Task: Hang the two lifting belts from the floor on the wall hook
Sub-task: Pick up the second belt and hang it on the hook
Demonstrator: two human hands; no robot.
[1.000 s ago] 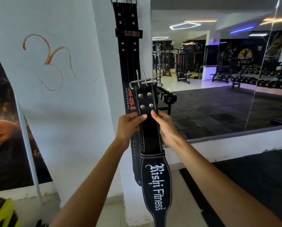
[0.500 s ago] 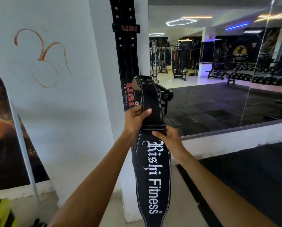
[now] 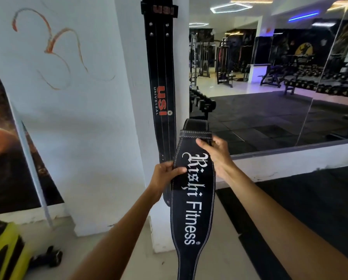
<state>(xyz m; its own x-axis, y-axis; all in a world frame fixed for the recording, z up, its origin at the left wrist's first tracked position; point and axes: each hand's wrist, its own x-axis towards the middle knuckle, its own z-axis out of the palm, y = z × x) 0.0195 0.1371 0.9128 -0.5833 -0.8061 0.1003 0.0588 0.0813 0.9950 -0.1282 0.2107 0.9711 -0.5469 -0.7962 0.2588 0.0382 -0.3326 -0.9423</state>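
- We see a wide black leather lifting belt with white "Rishi Fitness" lettering held upright at the centre of the frame, its top end folded over.
- Our left hand has its grip clamped on the belt's left edge, thumb lying across the front.
- Our right hand pinches the right edge just below the stitched loop.
- Just behind it, a narrow black leather belt marked "USI Universal" hangs down the white pillar, its top running out of the upper frame.
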